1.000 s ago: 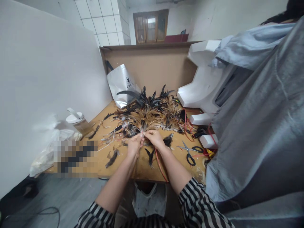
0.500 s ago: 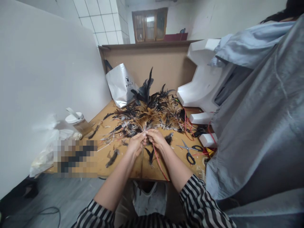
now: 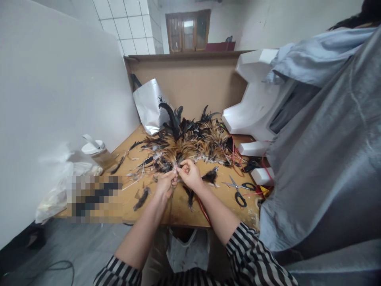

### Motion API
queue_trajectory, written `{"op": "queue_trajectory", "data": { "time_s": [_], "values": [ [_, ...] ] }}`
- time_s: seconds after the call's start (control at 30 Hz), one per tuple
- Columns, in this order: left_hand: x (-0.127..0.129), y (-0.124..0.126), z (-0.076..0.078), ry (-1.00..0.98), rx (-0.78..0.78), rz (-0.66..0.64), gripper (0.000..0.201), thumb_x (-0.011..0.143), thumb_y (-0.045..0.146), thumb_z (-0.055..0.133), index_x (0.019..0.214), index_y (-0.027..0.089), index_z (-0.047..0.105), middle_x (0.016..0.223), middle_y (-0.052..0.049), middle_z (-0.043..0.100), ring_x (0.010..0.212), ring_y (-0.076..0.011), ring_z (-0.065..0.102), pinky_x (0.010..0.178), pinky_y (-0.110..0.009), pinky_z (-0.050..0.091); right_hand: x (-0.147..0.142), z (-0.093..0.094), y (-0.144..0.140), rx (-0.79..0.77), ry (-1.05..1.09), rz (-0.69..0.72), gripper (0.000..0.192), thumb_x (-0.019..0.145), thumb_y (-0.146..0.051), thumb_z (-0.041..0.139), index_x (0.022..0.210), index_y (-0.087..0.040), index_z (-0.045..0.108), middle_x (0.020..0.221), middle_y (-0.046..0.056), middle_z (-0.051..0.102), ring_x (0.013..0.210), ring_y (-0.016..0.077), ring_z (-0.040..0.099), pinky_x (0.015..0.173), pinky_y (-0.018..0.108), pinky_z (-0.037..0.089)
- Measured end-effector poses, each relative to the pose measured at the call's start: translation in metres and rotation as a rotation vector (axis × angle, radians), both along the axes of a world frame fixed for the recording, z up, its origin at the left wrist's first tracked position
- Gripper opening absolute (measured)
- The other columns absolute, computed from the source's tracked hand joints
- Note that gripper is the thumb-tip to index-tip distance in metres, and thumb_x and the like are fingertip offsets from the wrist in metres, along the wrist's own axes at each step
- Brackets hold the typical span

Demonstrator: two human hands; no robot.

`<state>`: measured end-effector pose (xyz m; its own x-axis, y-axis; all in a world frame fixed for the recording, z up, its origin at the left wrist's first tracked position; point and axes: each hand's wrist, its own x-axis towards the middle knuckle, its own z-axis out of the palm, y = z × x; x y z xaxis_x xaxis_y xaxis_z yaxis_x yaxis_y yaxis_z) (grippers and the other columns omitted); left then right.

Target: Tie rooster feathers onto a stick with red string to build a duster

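While a fanned bundle of brown and black feathers (image 3: 190,145) is lying on the wooden tabletop (image 3: 226,196), its quill ends are being pinched by the left hand (image 3: 165,183) and right hand (image 3: 189,174), fingers closed. Light, soft and easily bent, it is probably best gripped at the quills. Black-handled scissors (image 3: 238,190) are lying nearby.

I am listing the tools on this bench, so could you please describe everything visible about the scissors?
The scissors lie flat on the wooden tabletop, right of the right hand and untouched by it. They have black loop handles and plain metal blades, slightly parted, pointing left. Red cord lies close beside the handles.
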<state>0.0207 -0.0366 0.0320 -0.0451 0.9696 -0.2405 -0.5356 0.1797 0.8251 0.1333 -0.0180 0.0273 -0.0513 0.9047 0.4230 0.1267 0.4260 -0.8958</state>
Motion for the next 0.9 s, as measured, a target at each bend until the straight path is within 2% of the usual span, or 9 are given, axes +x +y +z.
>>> {"op": "queue_trajectory", "data": {
  "time_s": [0.1,0.17,0.27,0.37,0.47,0.57,0.7,0.8,0.9],
  "values": [
    [0.004,0.004,0.001,-0.069,-0.02,-0.011,0.015,0.059,0.013,0.071,0.062,0.008,0.056,0.048,0.003,0.043,0.039,-0.0006,0.033,0.035,-0.011,0.019,-0.007,0.002,-0.006,-0.027,0.133,0.071,0.02,0.072,-0.031,0.055,0.087,-0.022,0.046,0.058,-0.006,0.048,0.049,0.0085,0.044,0.047,0.019,0.033],
    [0.007,0.007,0.003,-0.108,-0.034,-0.011,0.011,0.063,0.01,0.067,0.064,0.008,0.056,0.05,0.003,0.044,0.039,-0.0006,0.034,0.034,-0.01,0.02,-0.006,0.002,-0.003,-0.047,0.196,0.067,0.02,0.072,-0.031,0.055,0.086,-0.022,0.045,0.059,-0.005,0.049,0.048,0.0084,0.045,0.047,0.019,0.034],
    [0.007,0.013,0.006,-0.16,-0.087,-0.002,0.007,0.068,0.005,0.061,0.066,0.009,0.056,0.054,0.001,0.047,0.04,-0.0007,0.037,0.033,-0.009,0.022,0.009,-0.001,0.014,-0.133,0.126,0.016,0.014,0.072,-0.033,0.052,0.077,-0.02,0.049,0.055,-0.004,0.051,0.047,0.0092,0.044,0.048,0.02,0.035],
    [0.002,0.018,0.006,-0.236,-0.135,0.016,0.008,0.074,0.003,0.055,0.068,0.009,0.055,0.055,0.001,0.048,0.04,-0.0004,0.038,0.032,-0.008,0.023,0.041,-0.007,0.039,-0.184,-0.076,-0.185,0.018,0.071,-0.034,0.049,0.064,-0.018,0.055,0.056,0.0,0.056,0.052,0.0123,0.048,0.053,0.023,0.037],
    [-0.008,0.022,0.002,-0.298,-0.143,0.036,0.007,0.076,0.004,0.054,0.072,0.01,0.056,0.058,0.0,0.05,0.041,-0.0004,0.042,0.033,-0.007,0.028,0.076,-0.013,0.058,-0.172,-0.213,-0.501,0.019,0.07,-0.034,0.05,0.068,-0.019,0.061,0.068,0.004,0.063,0.064,0.0159,0.054,0.061,0.025,0.039],
    [-0.015,0.023,-0.004,-0.328,-0.148,0.041,0.006,0.077,0.006,0.053,0.075,0.01,0.056,0.058,0.001,0.05,0.042,-0.0008,0.044,0.035,-0.007,0.035,0.1,-0.017,0.066,-0.269,-0.34,-0.707,0.022,0.071,-0.038,0.05,0.07,-0.02,0.063,0.071,0.005,0.065,0.067,0.0179,0.056,0.062,0.026,0.039],
    [-0.019,0.023,-0.012,-0.403,-0.167,0.028,0.006,0.079,0.007,0.052,0.078,0.011,0.057,0.058,0.001,0.051,0.042,-0.0005,0.045,0.037,-0.006,0.037,0.108,-0.019,0.071,-0.423,-0.475,-0.812,0.028,0.069,-0.046,0.052,0.072,-0.02,0.063,0.074,0.007,0.065,0.07,0.0206,0.058,0.062,0.029,0.039],
    [-0.018,0.022,-0.016,-0.488,-0.166,-0.001,0.006,0.08,0.007,0.051,0.081,0.011,0.056,0.059,0.002,0.05,0.042,0.0001,0.045,0.035,-0.005,0.035,0.108,-0.023,0.075,-0.449,-0.554,-0.837,0.034,0.066,-0.052,0.054,0.075,-0.02,0.063,0.078,0.01,0.065,0.074,0.0232,0.058,0.064,0.032,0.04],
    [-0.017,0.021,-0.017,-0.595,-0.177,-0.045,0.013,0.085,0.009,0.042,0.081,0.01,0.054,0.058,0.002,0.048,0.043,0.0002,0.045,0.035,-0.004,0.034,0.111,-0.027,0.078,-0.45,-0.578,-0.83,0.026,0.066,-0.045,0.055,0.071,-0.02,0.063,0.078,0.01,0.065,0.076,0.0234,0.059,0.066,0.032,0.04]
  ]
}}
